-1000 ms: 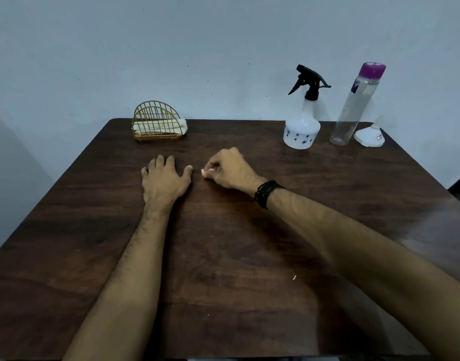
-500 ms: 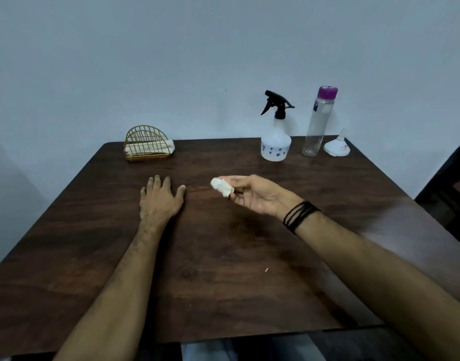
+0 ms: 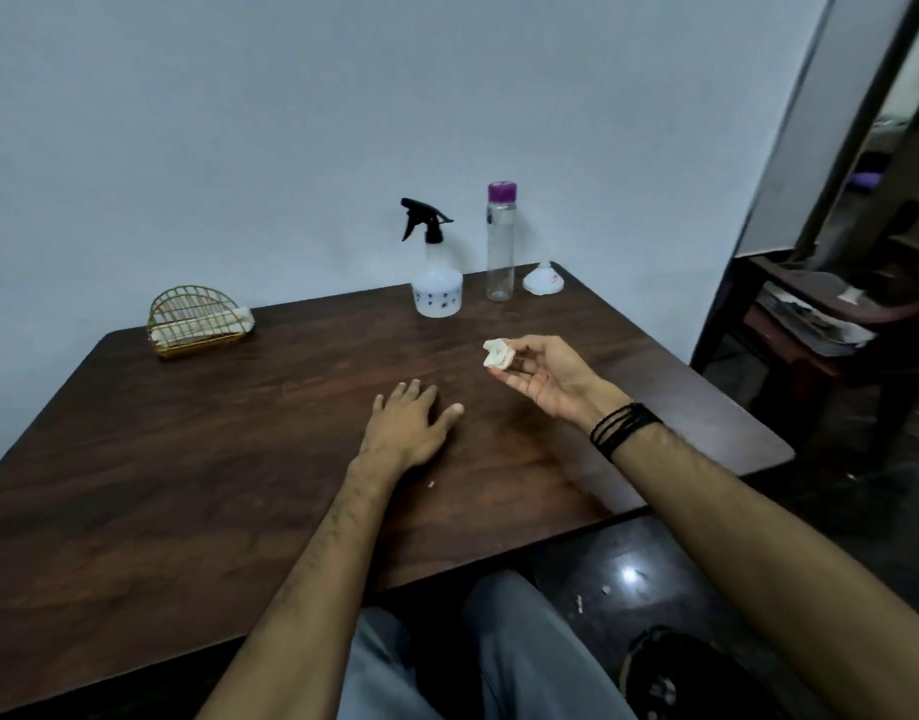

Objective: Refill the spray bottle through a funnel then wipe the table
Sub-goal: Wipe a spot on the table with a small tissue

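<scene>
Nearest, left hand (image 3: 413,428) stayed flat and open on the table (image 3: 187,459); right hand (image 3: 543,379), pressed to the tabletop a second ago, had lifted palm-up, fingers pinched on a crumpled tissue wad (image 3: 496,354). Wiping looked finished. Far side: capped spray bottle (image 3: 436,272), water bottle (image 3: 500,241), funnel (image 3: 544,279), tissue holder (image 3: 197,319), all untouched.

Legible text: none. You'll find only small dark dots on the spray bottle (image 3: 437,296); nothing readable.
</scene>
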Action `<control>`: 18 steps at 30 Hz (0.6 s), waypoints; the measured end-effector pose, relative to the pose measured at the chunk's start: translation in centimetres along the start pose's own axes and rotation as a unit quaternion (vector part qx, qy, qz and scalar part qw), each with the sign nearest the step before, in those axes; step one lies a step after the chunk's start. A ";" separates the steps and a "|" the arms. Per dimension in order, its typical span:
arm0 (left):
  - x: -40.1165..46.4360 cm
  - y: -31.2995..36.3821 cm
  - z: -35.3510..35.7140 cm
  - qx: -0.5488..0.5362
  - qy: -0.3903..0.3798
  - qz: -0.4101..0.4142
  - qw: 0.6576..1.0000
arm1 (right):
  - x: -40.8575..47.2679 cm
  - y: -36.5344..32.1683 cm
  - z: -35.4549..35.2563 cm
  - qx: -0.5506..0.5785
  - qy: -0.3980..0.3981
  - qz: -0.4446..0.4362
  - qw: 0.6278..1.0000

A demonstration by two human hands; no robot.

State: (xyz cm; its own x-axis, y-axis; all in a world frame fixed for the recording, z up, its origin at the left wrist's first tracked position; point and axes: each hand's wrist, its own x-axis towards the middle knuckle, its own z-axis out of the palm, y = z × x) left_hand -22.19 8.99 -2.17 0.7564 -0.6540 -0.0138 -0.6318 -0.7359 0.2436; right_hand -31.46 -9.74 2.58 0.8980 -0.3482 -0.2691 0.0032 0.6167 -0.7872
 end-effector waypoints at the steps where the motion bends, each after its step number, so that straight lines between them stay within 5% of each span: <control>1: -0.4 1.8 0.4 -0.008 -0.005 0.019 1.000 | -1.0 -0.5 -1.0 0.004 0.003 -0.016 1.000; 10: -4.8 18.2 5.7 -0.010 0.027 0.226 0.974 | -11.9 -4.9 -14.2 -0.106 -0.011 -0.107 0.989; 15: -8.3 25.2 10.9 -0.060 0.172 0.430 0.884 | -18.0 -5.0 -22.8 -0.147 -0.035 -0.054 0.987; 18: -9.0 26.3 15.3 -0.027 0.125 0.503 0.855 | -20.1 -3.3 -27.9 -0.188 -0.037 -0.003 0.981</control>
State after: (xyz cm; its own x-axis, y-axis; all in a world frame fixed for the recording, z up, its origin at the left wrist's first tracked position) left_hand -48.22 -7.23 -10.52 -0.1482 -0.8882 0.4348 -0.9803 0.1899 0.0539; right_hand -61.78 -24.55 -4.90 0.9277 -0.2914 -0.2334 -0.1412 0.3048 -0.9419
